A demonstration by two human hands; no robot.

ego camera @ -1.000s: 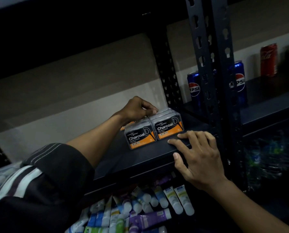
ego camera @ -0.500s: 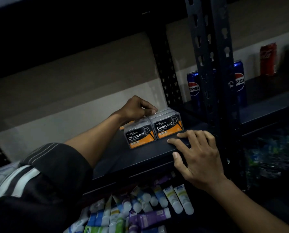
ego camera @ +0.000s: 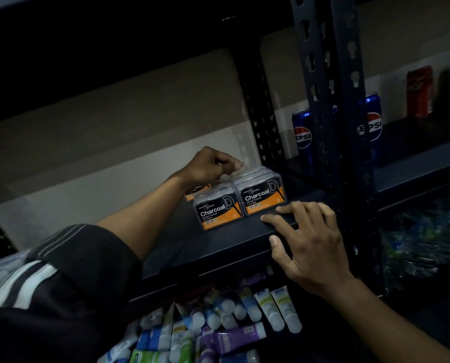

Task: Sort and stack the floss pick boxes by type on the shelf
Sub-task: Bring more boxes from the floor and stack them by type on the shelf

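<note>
Curling onto the boxes (ego camera: 240, 203), the left hand (ego camera: 208, 167) is hiding its grip; the right hand (ego camera: 310, 239) is lying flat on the shelf (ego camera: 218, 239).

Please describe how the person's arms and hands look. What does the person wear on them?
The left hand and the right hand are bare: no gloves, and no ring or watch is visible. The left upper arm wears a loose black short sleeve with thin pale stitched lines near its hem and broad white stripes further up. The right forearm is bare as far as the picture shows.
</note>
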